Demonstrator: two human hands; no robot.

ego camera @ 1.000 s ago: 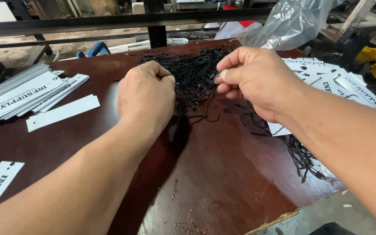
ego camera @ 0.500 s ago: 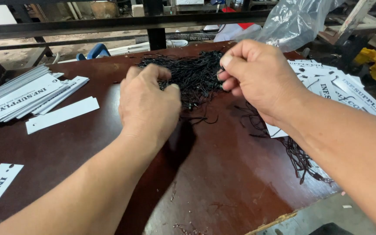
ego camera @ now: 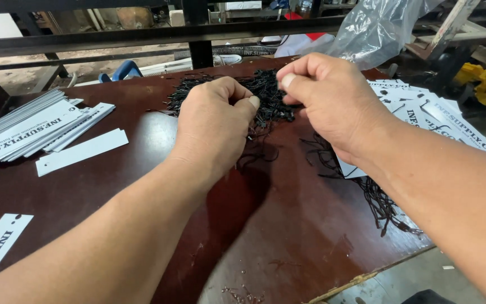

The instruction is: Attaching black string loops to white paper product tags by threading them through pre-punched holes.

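Black strings (ego camera: 265,93) in a tangled heap sit at the far middle of the dark brown counter (ego camera: 288,236), right under both hands. The left hand (ego camera: 215,121) is curled over the near edge of the heap, thumb and fingers pinching strands. The right hand (ego camera: 327,101) comes in from the right, fingertips pinched together at the heap's top. More loose strings (ego camera: 378,197) trail beneath the right wrist. White tags (ego camera: 35,126) are stacked well off to the left, another spread of tags (ego camera: 428,115) just right of the right hand. One single tag (ego camera: 80,152) lies alone.
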